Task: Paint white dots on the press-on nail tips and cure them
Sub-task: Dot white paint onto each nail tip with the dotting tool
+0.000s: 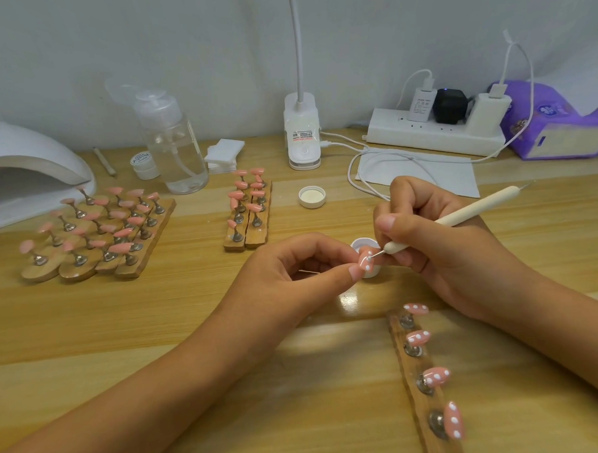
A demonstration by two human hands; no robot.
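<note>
Pot partly hid behind L hand.

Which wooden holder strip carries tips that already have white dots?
The strip at front right; its pink tips show white dots, while the left group and centre group hold plain pink ones.

Your left hand and right hand meet right over a small white pot. Bare table lies open beside your left arm. A wooden strip of dotted nails lies close under your right wrist. Farther back sit two nail strips, a loose lid and a white cable. A big bunch of nail stands sits in front of the curing lamp.
</note>
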